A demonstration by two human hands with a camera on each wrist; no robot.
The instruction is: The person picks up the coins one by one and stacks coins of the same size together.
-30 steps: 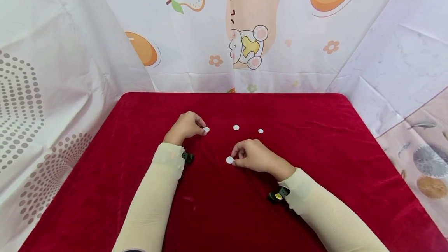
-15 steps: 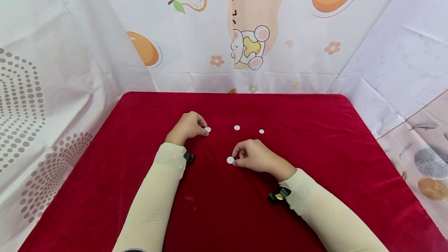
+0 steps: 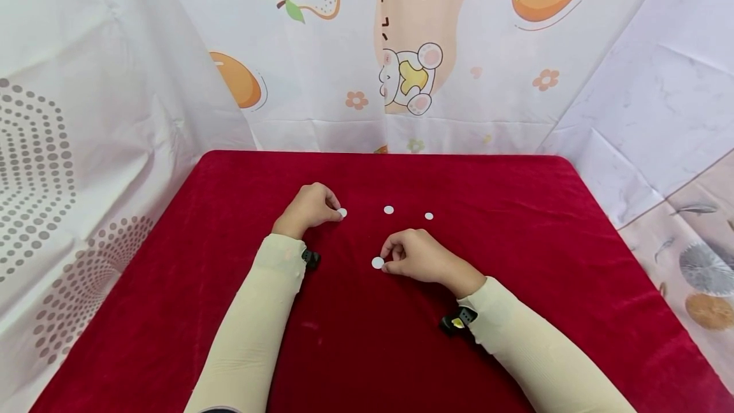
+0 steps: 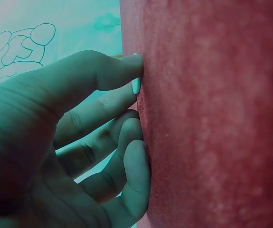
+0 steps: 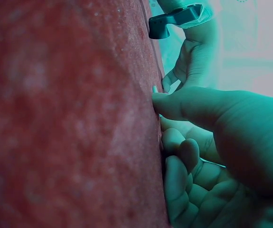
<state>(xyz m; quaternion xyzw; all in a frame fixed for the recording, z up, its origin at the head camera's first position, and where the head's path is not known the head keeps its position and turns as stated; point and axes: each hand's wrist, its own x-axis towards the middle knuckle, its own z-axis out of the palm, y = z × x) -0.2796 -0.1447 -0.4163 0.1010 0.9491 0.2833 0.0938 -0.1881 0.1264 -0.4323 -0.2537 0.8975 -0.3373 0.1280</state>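
Between thumb and forefinger, my left hand (image 3: pixel 312 206) pinches a small white round disc (image 3: pixel 343 213) at the cloth. In the left wrist view a thin edge of that disc (image 4: pixel 136 86) shows between the fingertips. Nearer to me, my right hand (image 3: pixel 423 256) pinches another white disc (image 3: pixel 376 262) by its right edge. The right wrist view shows only a sliver of this disc (image 5: pixel 154 89) past the thumb tip. Two more white discs lie flat: one (image 3: pixel 388 210) right of my left hand, and a smaller-looking one (image 3: pixel 429 216) beyond my right hand.
A red velvety cloth (image 3: pixel 367 349) covers the table, with slight wrinkles. White printed curtains (image 3: pixel 321 81) hang behind the far edge and along both sides. Black wrist cameras (image 3: pixel 311 259) sit at the sleeve cuffs.
My left hand, with its disc, has shifted very slightly to the right. My right hand and the other discs stay in place; the head view has drifted a little.
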